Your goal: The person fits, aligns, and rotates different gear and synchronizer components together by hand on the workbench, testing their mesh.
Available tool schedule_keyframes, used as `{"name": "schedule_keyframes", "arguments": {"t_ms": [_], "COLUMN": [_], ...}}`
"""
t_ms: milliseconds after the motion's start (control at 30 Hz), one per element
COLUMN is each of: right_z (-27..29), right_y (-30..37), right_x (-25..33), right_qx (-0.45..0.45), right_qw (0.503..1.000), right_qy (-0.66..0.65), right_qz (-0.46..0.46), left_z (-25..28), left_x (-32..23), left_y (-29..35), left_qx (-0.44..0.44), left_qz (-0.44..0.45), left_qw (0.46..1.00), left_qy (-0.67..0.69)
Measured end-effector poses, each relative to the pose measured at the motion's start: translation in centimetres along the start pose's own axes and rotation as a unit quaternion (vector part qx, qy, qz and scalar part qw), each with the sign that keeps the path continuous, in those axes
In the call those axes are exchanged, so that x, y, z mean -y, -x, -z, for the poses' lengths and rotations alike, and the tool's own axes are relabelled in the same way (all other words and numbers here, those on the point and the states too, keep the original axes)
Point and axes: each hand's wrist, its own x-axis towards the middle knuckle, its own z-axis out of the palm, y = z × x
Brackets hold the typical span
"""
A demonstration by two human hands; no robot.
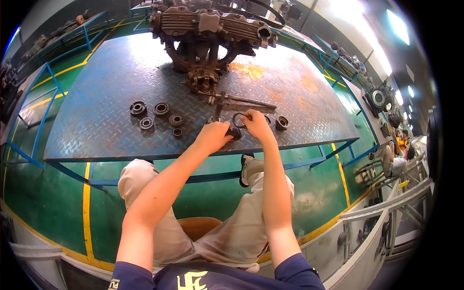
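My right hand (pixel 257 125) pinches a thin dark toothed ring (pixel 236 120) near the table's front edge. Close beside it, my left hand (pixel 213 137) is closed, its fingertips on a dark gear (pixel 235 134) partly covered by the hand. Behind the left hand, a gear-like part (pixel 214 119) shows only in part. A short dark upright piece (pixel 219 107) rises there. Farther back lies a long metal shaft (pixel 249 101). To the right of my right hand stands a small round gear (pixel 282 123), with another part (pixel 267 120) half hidden by the hand.
Left on the blue metal table (pixel 92 130) lie several loose gears (pixel 161 109) and a bearing-like ring (pixel 146 124). A large engine (pixel 208 29) stands at the back. Blue-framed benches flank the table. A person (pixel 398 162) is far off at the right.
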Motion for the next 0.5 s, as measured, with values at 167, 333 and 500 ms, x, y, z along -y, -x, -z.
{"name": "schedule_keyframes", "arguments": {"t_ms": [167,333,500], "right_z": [-0.2,-0.6,-0.9], "right_y": [0.6,0.5,0.6], "right_x": [-0.2,0.1,-1.2], "right_qx": [0.014,0.049,0.045], "right_qw": [0.995,0.995,0.991], "right_qy": [-0.094,-0.058,0.091], "right_qz": [-0.015,-0.062,-0.087], "left_z": [0.2,0.6,1.1], "left_x": [-0.2,-0.3,-1.0], "left_y": [0.6,1.5,1.7], "left_qx": [0.032,0.028,-0.006], "left_qz": [0.007,-0.017,-0.066], "left_qw": [0.999,0.999,0.998], "left_qy": [-0.001,0.008,0.001]}}
